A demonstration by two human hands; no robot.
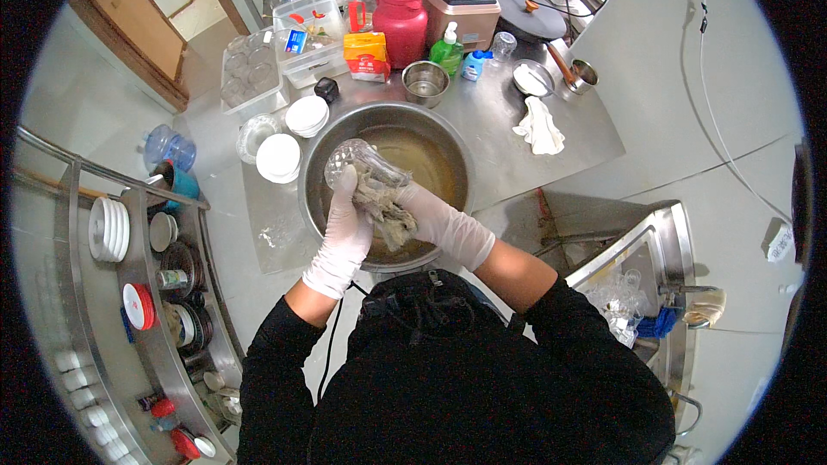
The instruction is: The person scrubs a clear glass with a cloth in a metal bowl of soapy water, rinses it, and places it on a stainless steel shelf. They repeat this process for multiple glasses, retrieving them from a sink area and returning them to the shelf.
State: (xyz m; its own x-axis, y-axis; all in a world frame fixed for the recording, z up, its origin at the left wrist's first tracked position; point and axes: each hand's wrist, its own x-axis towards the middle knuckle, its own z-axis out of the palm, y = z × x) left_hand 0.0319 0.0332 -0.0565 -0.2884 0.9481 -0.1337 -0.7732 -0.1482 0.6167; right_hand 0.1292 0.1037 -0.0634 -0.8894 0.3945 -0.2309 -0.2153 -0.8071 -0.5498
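A clear glass vessel with a cut-pattern body (pixel 349 154) lies tilted between my hands, over a large metal basin (pixel 466 142) of cloudy brownish water (pixel 426 155). My left hand (pixel 345 216), in a white glove, grips the glass with its thumb against the patterned side. A wet grey-beige cloth (pixel 386 210) bunches under the glass and hangs down between both hands. My right hand (pixel 429 210), gloved too, closes around the cloth at the smoother end of the glass. Its fingertips are hidden behind the cloth and glass.
Stacked white dishes (pixel 278 158) stand left of the basin. Behind it are a steel pot (pixel 425 84), a green pump bottle (pixel 446 51) and a red jug (pixel 399 22). A white cloth (pixel 540 126) lies right. A sink (pixel 675 239) holds glassware; shelves (pixel 139 232) flank my left.
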